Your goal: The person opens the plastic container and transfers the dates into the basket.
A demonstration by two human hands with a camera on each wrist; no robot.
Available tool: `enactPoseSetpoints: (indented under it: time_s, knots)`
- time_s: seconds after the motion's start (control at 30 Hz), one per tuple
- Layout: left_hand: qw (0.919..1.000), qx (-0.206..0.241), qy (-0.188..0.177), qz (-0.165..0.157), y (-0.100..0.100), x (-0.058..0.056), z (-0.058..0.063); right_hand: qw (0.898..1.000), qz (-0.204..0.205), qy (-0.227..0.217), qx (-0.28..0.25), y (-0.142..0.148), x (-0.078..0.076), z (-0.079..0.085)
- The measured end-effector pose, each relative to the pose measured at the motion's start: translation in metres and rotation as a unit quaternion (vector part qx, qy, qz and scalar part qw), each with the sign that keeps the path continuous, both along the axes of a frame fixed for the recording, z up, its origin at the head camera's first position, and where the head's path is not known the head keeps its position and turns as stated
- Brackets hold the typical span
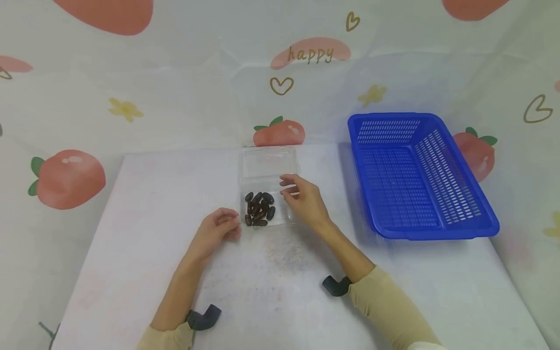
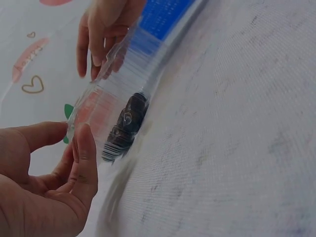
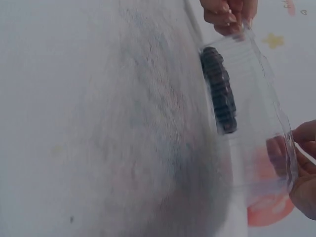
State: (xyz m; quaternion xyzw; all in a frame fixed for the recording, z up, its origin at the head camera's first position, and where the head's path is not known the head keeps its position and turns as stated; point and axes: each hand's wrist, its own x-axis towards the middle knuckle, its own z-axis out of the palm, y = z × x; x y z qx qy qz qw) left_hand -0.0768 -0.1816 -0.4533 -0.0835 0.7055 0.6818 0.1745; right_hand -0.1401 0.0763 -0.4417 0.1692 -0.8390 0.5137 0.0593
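Note:
A clear plastic clamshell box (image 1: 280,216) lies on the table with its lid (image 1: 269,163) folded back. Several dark brown, oval fruits that look like dates (image 1: 260,209) sit in its left part. At the near left corner, my left hand (image 1: 218,227) pinches the rim between thumb and finger; the left wrist view shows this left hand (image 2: 54,182) closely. My right hand (image 1: 306,199) is over the box's right rim, its fingers loosely bent and apart. In the right wrist view some of the right hand's fingers (image 3: 277,150) show through the plastic.
A blue perforated basket (image 1: 372,214) stands to the right, beyond the right hand. White cloth printed with peaches (image 1: 70,180) hangs behind the white table (image 1: 144,233). Dark wrist bands (image 1: 203,318) are worn below both hands.

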Motion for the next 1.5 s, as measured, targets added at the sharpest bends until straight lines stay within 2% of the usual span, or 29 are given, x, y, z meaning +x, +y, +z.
enactPoseSetpoints:
  time_s: [0.1, 0.23, 0.5, 0.73, 0.87, 1.17, 1.3, 1.5]
  knots:
    - [0.9996, 0.019, 0.017, 0.012, 0.001, -0.001, 0.0, 1.0, 0.006, -0.012, 0.009, -0.006, 0.0, -0.001]
    - [0.9993, 0.018, 0.029, 0.016, 0.0, -0.003, -0.001, 0.999, 0.004, -0.028, 0.023, -0.012, -0.001, -0.001]
    - [0.9974, -0.007, 0.066, -0.026, -0.007, -0.008, -0.001, 0.994, -0.001, -0.071, 0.083, -0.024, -0.004, 0.003]
    - [0.9968, -0.013, 0.065, -0.044, -0.007, -0.011, 0.0, 0.988, -0.02, -0.117, 0.102, -0.034, -0.008, -0.001]
    - [0.9966, -0.015, 0.067, -0.045, -0.006, -0.011, 0.001, 0.984, -0.035, -0.133, 0.112, -0.038, -0.009, -0.002]
    - [0.9971, -0.013, 0.062, -0.042, -0.005, -0.012, 0.003, 0.97, -0.039, -0.189, 0.147, -0.042, -0.014, -0.002]
    - [0.9974, -0.01, 0.058, -0.04, -0.005, -0.012, 0.003, 0.967, -0.038, -0.197, 0.16, -0.044, -0.017, -0.002]
    - [0.9974, -0.01, 0.06, -0.039, -0.006, -0.012, 0.004, 0.968, -0.034, -0.185, 0.167, -0.046, -0.02, -0.003]
